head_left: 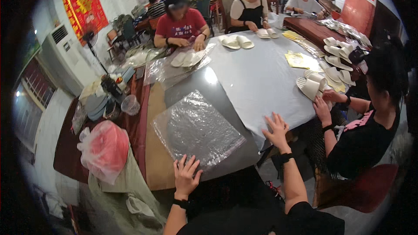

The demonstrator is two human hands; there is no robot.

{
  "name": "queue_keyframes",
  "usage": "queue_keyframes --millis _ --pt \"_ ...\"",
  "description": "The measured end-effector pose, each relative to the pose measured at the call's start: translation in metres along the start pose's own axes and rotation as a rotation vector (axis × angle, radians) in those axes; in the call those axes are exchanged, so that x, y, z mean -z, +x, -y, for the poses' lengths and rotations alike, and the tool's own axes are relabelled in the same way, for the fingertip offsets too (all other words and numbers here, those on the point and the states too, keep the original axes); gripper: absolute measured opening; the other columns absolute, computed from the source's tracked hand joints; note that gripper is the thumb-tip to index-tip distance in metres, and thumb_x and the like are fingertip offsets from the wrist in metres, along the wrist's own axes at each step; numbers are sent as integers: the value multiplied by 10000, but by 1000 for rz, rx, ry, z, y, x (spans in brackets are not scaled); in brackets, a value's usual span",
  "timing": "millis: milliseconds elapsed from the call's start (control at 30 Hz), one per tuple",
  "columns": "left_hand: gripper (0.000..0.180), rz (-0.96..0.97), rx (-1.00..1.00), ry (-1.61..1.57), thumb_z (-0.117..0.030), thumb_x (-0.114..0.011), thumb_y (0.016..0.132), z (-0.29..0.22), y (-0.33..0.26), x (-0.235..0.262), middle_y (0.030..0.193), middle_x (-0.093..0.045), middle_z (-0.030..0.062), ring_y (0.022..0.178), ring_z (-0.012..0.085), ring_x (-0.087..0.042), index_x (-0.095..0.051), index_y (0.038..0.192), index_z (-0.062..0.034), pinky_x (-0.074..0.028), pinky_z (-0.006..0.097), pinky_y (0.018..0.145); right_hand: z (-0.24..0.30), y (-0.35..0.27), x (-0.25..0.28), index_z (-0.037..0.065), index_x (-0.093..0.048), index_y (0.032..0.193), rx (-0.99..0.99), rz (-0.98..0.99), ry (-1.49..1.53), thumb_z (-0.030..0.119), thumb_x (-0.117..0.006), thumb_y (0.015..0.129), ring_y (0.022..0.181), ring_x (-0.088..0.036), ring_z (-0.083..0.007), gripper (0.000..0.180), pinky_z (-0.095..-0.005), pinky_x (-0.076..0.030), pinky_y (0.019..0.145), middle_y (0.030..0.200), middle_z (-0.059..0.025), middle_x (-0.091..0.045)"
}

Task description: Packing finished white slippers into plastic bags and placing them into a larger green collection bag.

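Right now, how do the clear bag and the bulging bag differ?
The clear bag lies flat; the bulging bag is rounded. Grey tabletop shows through the clear bag; something red shows through the bulging bag. The left hand is at the clear bag's edge; neither hand is at the bulging bag. Both look like thin plastic.

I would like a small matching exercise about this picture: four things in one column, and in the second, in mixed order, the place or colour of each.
1. left hand
2. right hand
3. clear plastic square
4. wall hanging at left

A. red and gold
B. over the pale cover
C. at the near edge of the clear plastic square
D. mostly on the grey surface

Pairs: 1-C; 2-B; 3-D; 4-A
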State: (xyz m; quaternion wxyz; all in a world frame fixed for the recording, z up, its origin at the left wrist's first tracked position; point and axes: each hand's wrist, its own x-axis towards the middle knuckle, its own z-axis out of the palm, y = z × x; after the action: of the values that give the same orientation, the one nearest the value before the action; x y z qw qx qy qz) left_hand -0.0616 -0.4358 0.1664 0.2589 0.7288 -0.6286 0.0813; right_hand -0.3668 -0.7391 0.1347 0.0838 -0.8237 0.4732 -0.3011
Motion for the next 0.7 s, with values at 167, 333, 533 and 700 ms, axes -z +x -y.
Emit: queue_keyframes --millis 167,333,533,700 --pt "360 -18 29 -14 -226 -779 855 8 -4 -3 1361 -673 47 1328 345 -515 -734 1197 -123 -330 521 1099 64 -14 46 85 -683 1309 268 41 504 111 -757 822 1366 -493 -383 494 -474 -396 1139 1479 -150 -564" --pt "273 -4 31 -75 -179 -739 879 9 2 -4 1334 -688 41 1302 319 -532 -751 1148 -135 -334 487 1066 126 -46 31 144 -617 1382 613 283 445 133 -756 869 1373 -487 -337 532 -516 -378 1111 1490 -109 -539" --pt "229 -108 -47 -99 -133 -746 859 -6 8 14 1300 -701 71 1239 312 -584 -768 1087 -121 -345 472 1050 155 -60 2 167 -662 1321 597 103 187 186 -773 856 1296 -536 -270 478 -501 -350 1042 1407 -88 -599" --pt "241 -49 -27 -142 -176 -769 857 -5 3 20 1311 -701 92 1262 316 -589 -768 1094 -126 -348 504 1082 157 -44 -1 121 -761 1040 648 -103 317 104 -751 797 1062 -635 -197 244 -449 -393 966 1018 -2 -705"
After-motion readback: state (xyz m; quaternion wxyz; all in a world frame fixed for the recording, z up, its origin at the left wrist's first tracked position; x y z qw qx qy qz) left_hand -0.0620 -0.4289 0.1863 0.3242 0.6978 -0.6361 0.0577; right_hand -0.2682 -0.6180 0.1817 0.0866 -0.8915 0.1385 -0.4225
